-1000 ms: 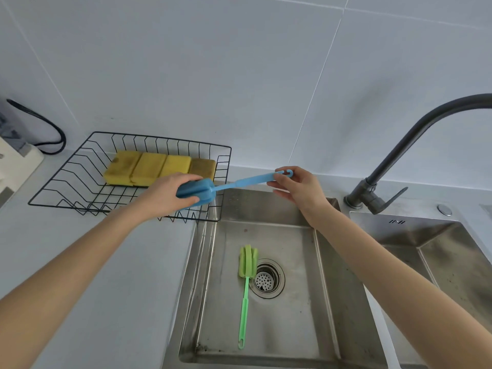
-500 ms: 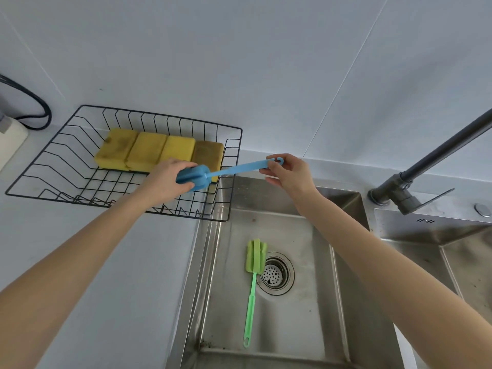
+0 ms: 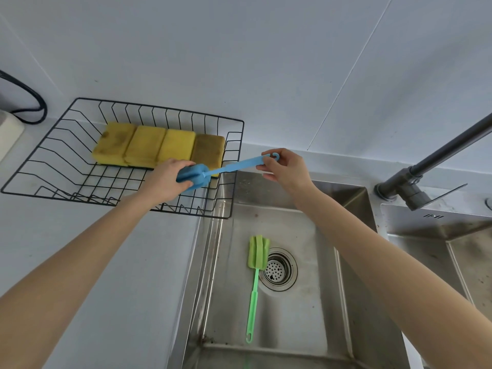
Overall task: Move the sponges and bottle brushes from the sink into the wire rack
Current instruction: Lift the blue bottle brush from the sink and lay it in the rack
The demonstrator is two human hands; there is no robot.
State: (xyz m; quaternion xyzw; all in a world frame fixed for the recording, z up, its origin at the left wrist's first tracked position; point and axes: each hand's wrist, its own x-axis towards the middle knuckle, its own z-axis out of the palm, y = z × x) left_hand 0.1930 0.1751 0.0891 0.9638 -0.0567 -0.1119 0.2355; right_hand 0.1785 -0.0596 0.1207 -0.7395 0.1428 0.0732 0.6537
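I hold a blue bottle brush (image 3: pixel 229 167) level between both hands, over the right end of the black wire rack (image 3: pixel 66 153). My left hand (image 3: pixel 167 182) grips its blue sponge head. My right hand (image 3: pixel 286 170) pinches the handle's ring end, above the sink's back rim. Several yellow sponges (image 3: pixel 159 147) lie in a row at the back of the rack. A green bottle brush (image 3: pixel 256 278) lies on the floor of the steel sink (image 3: pixel 306 328), its head beside the drain.
A dark faucet (image 3: pixel 431 166) rises at the right, between this basin and a second basin (image 3: pixel 452 251). A black cable (image 3: pixel 32 102) and a white object (image 3: pixel 8 134) sit at the far left on the counter. The wall stands close behind the rack.
Both hands have carried the blue brush a little left, so its head now hangs over the rack's right end. The view has shifted left and down. The green brush has not moved.
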